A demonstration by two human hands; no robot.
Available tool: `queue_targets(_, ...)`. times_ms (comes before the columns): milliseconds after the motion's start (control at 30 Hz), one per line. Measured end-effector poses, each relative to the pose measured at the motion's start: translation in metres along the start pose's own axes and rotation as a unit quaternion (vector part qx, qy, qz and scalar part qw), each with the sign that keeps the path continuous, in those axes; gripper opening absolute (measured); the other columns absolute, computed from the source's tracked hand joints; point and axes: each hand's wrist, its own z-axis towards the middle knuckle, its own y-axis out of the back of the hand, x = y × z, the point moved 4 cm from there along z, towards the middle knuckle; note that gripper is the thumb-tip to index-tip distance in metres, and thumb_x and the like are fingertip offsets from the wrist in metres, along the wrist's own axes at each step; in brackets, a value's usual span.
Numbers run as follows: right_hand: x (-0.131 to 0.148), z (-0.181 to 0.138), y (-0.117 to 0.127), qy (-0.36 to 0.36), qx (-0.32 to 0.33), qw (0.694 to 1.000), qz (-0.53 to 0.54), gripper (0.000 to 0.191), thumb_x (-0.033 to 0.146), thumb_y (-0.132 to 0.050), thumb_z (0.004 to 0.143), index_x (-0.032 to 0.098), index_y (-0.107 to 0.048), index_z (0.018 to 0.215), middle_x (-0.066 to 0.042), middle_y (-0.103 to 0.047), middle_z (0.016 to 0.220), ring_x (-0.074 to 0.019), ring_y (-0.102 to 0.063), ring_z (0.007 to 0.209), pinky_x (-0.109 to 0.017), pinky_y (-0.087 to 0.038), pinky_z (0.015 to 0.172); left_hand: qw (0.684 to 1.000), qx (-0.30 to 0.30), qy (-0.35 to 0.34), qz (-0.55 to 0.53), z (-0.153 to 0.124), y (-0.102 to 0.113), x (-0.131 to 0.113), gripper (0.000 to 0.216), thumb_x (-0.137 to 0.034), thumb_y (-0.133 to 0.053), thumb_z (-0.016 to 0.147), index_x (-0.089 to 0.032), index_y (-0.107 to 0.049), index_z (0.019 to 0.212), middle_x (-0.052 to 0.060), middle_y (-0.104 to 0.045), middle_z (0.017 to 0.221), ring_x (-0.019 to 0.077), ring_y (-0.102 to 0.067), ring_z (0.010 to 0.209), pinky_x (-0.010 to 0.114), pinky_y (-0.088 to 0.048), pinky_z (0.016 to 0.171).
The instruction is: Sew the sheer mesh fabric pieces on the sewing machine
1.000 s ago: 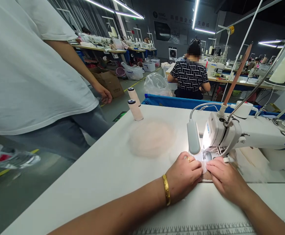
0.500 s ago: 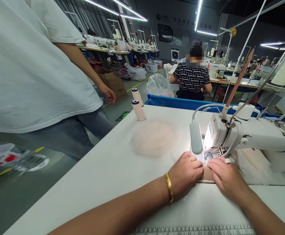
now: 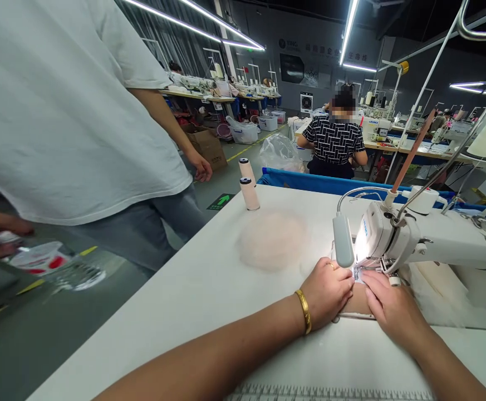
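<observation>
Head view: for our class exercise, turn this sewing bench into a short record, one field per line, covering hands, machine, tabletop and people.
Left hand: fingertips at the small white material by the needle area; gold bracelet on wrist
Right hand: fingers flat, opposite the left
Machine: white sewing machine, grey lamp lit beside it
Tabletop: two thread cones, upright; pale round patch, too blurred to identify
People: standing person in white T-shirt; seated person in patterned top
</observation>
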Motion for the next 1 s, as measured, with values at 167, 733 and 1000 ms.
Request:
queue_targets(167,0.000,-0.002,0.002,0.005,-0.018,1.000,0.001,0.039,0.023,-0.041,0.105,0.024,-0.068,0.131,-0.009,-0.072,0.133,-0.0321,-0.069,0.117,-0.049,-0.061,0.091,0.999,0.027,0.026,0.017,-0.001,-0.003,0.002,0.013,-0.027,-0.061,0.098,-0.017,-0.069,0.102,0.008,-0.071,0.108,0.0245,-0.063,0.096,0.042,-0.043,0.085)
queue_targets(733,0.089,0.018,0.034,0.084,0.050,0.974,0.204,0.026,0.037,-0.061,0.098,0.028,-0.070,0.121,-0.007,-0.069,0.138,-0.0322,-0.067,0.122,-0.044,-0.057,0.097,0.896,0.085,0.222,-0.375,-0.070,0.067,-0.001,0.004,-0.022,-0.059,0.085,-0.018,-0.059,0.084,0.001,-0.068,0.082,0.0156,-0.063,0.074,0.026,-0.048,0.068)
queue_targets(1000,0.128,0.073,0.012,-0.109,0.256,0.814,0.509,0.030,0.053,-0.073,0.089,0.026,-0.061,0.083,0.004,-0.065,0.058,-0.0179,-0.060,0.052,-0.025,-0.039,0.048,0.698,0.020,0.362,-0.618,-0.091,0.118,0.024,0.048,-0.051,-0.085,0.067,-0.017,-0.057,0.084,-0.002,-0.060,0.068,0.0090,-0.047,0.057,0.023,-0.035,0.056)
